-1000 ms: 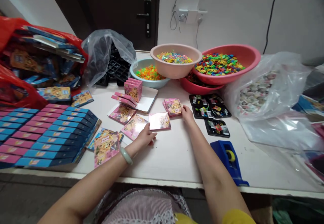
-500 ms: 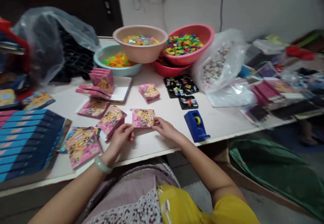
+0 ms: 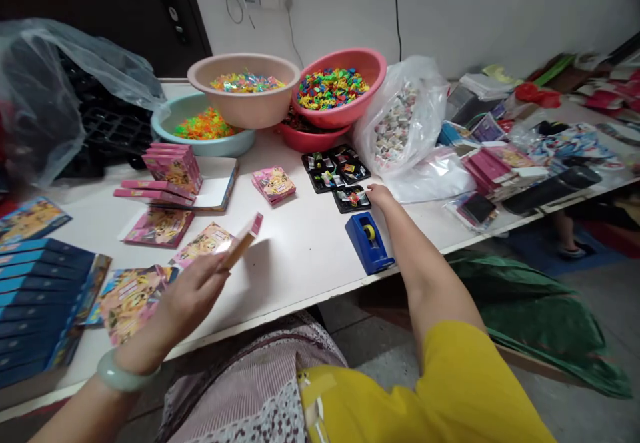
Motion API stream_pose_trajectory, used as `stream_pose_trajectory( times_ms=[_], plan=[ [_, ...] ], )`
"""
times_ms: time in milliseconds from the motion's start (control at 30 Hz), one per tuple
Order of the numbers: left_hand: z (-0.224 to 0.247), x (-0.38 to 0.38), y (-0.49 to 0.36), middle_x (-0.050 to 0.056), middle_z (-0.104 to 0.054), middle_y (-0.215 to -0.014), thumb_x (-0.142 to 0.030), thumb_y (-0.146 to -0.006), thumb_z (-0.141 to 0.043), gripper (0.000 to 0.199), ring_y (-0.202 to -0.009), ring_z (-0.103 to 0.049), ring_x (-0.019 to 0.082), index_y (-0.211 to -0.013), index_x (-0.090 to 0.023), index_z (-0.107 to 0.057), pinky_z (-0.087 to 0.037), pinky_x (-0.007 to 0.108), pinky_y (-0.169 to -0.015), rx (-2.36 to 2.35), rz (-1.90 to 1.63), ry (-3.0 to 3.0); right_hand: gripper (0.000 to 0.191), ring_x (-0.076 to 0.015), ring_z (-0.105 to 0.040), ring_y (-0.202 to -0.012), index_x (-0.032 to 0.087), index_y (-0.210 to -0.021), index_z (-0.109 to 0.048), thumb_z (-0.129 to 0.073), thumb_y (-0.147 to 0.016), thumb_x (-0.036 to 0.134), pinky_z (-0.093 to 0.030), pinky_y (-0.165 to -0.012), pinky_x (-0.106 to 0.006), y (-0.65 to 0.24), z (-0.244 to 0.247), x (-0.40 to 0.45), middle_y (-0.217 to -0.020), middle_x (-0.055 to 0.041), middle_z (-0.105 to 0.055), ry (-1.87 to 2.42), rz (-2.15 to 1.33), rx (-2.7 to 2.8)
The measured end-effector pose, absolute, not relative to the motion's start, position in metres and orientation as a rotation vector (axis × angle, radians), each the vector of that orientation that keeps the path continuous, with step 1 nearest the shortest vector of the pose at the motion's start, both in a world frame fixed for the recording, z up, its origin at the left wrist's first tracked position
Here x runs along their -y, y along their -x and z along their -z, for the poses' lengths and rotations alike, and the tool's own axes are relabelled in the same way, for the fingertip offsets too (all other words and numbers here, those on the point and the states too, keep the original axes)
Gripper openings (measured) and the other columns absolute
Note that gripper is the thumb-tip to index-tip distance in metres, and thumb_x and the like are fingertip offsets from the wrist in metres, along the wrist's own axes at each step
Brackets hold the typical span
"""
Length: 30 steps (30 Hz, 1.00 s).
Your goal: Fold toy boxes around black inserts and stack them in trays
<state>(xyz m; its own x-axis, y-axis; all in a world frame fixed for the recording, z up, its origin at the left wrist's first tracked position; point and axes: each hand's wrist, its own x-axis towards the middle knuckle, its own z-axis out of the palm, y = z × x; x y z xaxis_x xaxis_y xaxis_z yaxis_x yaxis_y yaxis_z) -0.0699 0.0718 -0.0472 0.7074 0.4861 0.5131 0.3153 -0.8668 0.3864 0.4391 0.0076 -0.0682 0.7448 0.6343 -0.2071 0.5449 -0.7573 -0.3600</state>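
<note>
Head view: box (image 3: 243,242) in left hand (image 3: 194,291), lettering on pink boxes (image 3: 273,183) illegible

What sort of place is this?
Probably a small packing workroom: basins of tiny colourful pieces, a row of blue boxes and a tape dispenser share one long white table.

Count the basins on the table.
4: a blue basin at the left, a peach basin above its right side, a tilted pink basin to the right, and a red basin beneath that one. More could be hidden.
</note>
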Motion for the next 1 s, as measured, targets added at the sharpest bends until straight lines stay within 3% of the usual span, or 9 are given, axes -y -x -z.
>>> stream_pose_trajectory(
  times_ms=[100, 200, 367, 467, 600, 667, 767, 867, 1000],
  plan=[
    [0.066, -0.054, 0.062, 0.011, -0.068, -0.109, -0.011, -0.092, -0.049, 0.020, -0.095, -0.060, 0.023, -0.090, -0.017, -0.068, -0.052, 0.038, -0.085, -0.336, -0.626, -3.021, 0.032, -0.0207, -0.064, -0.103, 0.016, -0.119, -0.061, -0.060, -0.094, 0.037, -0.056, -0.088, -0.042, -0.437, 0.073, -0.018, -0.120, -0.0076, -0.063, 2.724, -0.547, 0.971],
    [0.078, -0.033, 0.052, 0.014, -0.066, -0.112, -0.003, -0.085, -0.051, 0.021, -0.100, -0.057, 0.027, -0.084, -0.016, -0.068, -0.049, 0.041, -0.087, -0.324, -0.418, -3.188, 0.033, -0.0202, -0.065, -0.101, 0.016, -0.118, -0.061, -0.059, -0.094, 0.038, -0.056, -0.087, -0.041, -0.428, 0.073, -0.028, -0.118, -0.0077, -0.064, 2.753, -0.593, 1.072],
    [0.075, -0.020, 0.048, 0.017, -0.060, -0.128, -0.001, -0.080, -0.055, 0.021, -0.111, -0.055, 0.034, -0.083, -0.016, -0.069, -0.048, 0.048, -0.089, -0.403, -0.152, -3.181, 0.029, -0.0208, -0.068, -0.099, 0.018, -0.116, -0.069, -0.062, -0.090, 0.029, -0.051, -0.088, -0.031, -0.394, 0.072, -0.041, -0.108, -0.0089, -0.074, 2.782, -0.620, 1.279],
    [0.064, -0.022, 0.051, 0.015, -0.062, -0.125, -0.002, -0.081, -0.055, 0.021, -0.105, -0.057, 0.031, -0.085, -0.017, -0.069, -0.049, 0.047, -0.087, -0.308, -0.006, -3.070, 0.030, -0.0224, -0.070, -0.095, 0.018, -0.113, -0.073, -0.064, -0.084, 0.023, -0.049, -0.085, -0.027, -0.367, 0.071, -0.047, -0.098, -0.0095, -0.076, 2.769, -0.659, 1.428],
    [0.055, -0.023, 0.045, 0.010, -0.065, -0.111, -0.009, -0.090, -0.049, 0.020, -0.098, -0.058, 0.023, -0.101, -0.017, -0.063, -0.052, 0.037, -0.084, -0.258, -0.100, -2.787, 0.032, -0.0283, -0.068, -0.101, 0.013, -0.112, -0.072, -0.064, -0.082, 0.019, -0.049, -0.087, -0.033, -0.331, 0.063, -0.044, -0.106, -0.0159, -0.074, 2.716, -0.629, 1.632],
    [0.058, -0.023, 0.035, 0.013, -0.060, -0.121, -0.019, -0.091, -0.054, 0.024, -0.114, -0.054, 0.026, -0.115, -0.016, -0.057, -0.051, 0.042, -0.095, -0.328, -0.245, -2.733, 0.035, -0.0297, -0.063, -0.111, 0.013, -0.120, -0.067, -0.058, -0.087, 0.020, -0.047, -0.092, -0.036, -0.311, 0.057, -0.037, -0.120, -0.0175, -0.069, 2.642, -0.555, 1.726],
    [0.072, -0.023, 0.019, 0.019, -0.049, -0.139, -0.027, -0.083, -0.067, 0.043, -0.133, -0.041, 0.035, -0.121, -0.014, -0.053, -0.044, 0.053, -0.106, -0.417, -0.286, -2.766, 0.037, -0.0252, -0.055, -0.122, 0.020, -0.126, -0.062, -0.057, -0.089, 0.023, -0.042, -0.100, -0.034, -0.284, 0.054, -0.027, -0.131, -0.0096, -0.064, 2.362, -0.459, 1.990],
    [0.085, -0.023, 0.008, 0.020, -0.048, -0.140, -0.017, -0.080, -0.067, 0.031, -0.131, -0.045, 0.037, -0.110, -0.013, -0.058, -0.047, 0.052, -0.103, -0.475, -0.174, -2.842, 0.036, -0.0261, -0.053, -0.118, 0.019, -0.119, -0.063, -0.066, -0.082, 0.019, -0.040, -0.096, -0.035, -0.264, 0.062, -0.024, -0.124, -0.0086, -0.067, 2.122, -0.239, 2.214],
    [0.090, -0.024, 0.010, 0.019, -0.054, -0.134, -0.010, -0.089, -0.054, 0.016, -0.121, -0.053, 0.031, -0.104, -0.013, -0.060, -0.052, 0.046, -0.097, -0.460, -0.212, -2.935, 0.019, -0.0261, -0.056, -0.104, 0.016, -0.103, -0.066, -0.058, -0.086, 0.015, -0.038, -0.086, -0.035, -0.256, 0.076, -0.026, -0.106, -0.0108, -0.071, 2.109, -0.048, 2.221]
  ],
)
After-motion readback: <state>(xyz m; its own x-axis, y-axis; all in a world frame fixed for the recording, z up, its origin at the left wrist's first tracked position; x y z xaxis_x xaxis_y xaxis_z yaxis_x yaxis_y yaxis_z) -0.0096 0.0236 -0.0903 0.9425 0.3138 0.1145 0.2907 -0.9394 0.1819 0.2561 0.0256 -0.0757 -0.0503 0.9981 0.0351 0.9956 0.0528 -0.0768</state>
